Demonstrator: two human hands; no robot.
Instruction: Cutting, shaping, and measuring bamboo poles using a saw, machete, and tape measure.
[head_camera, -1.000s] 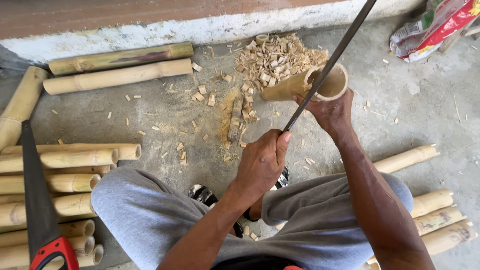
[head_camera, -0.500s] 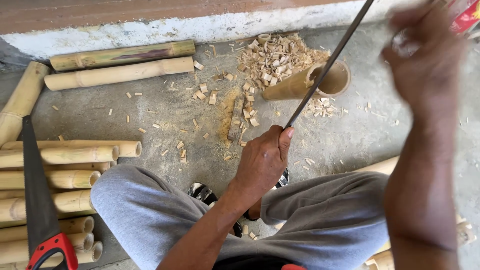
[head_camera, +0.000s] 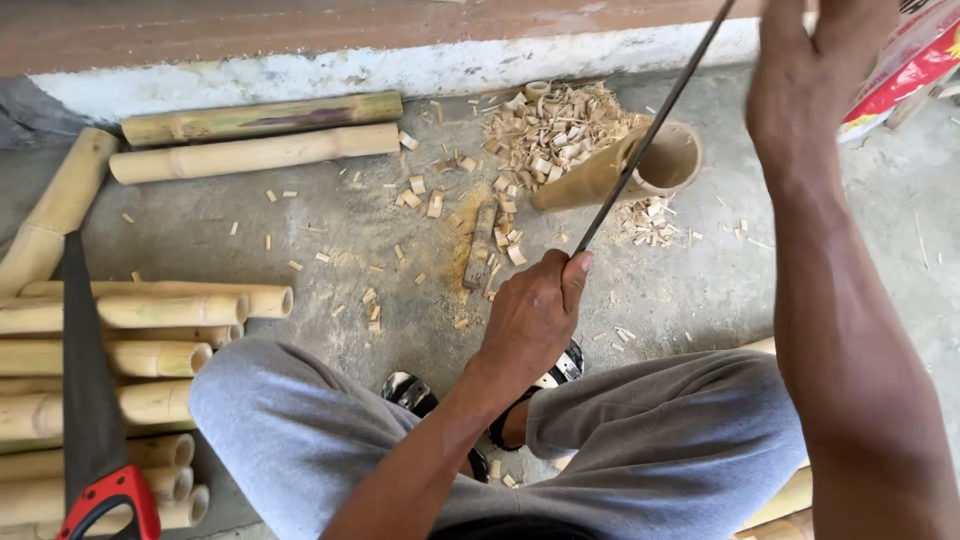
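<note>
The long metal rod (head_camera: 650, 130) runs diagonal, from lower left at the left hand (head_camera: 535, 315) up to upper right, out of the top edge. It passes over the mouth of a short bamboo tube (head_camera: 625, 165), which lies on the concrete floor (head_camera: 330, 215) w/ its open end to the right. Left hand is clenched around the rod's lower end. Right hand (head_camera: 815, 60) is raised near the rod's top, fingers spread open, holding nothing. Wood chips (head_camera: 545, 125) lie beside the tube; a saw (head_camera: 90, 400) rests on bamboo poles (head_camera: 130, 310) at left.
</note>
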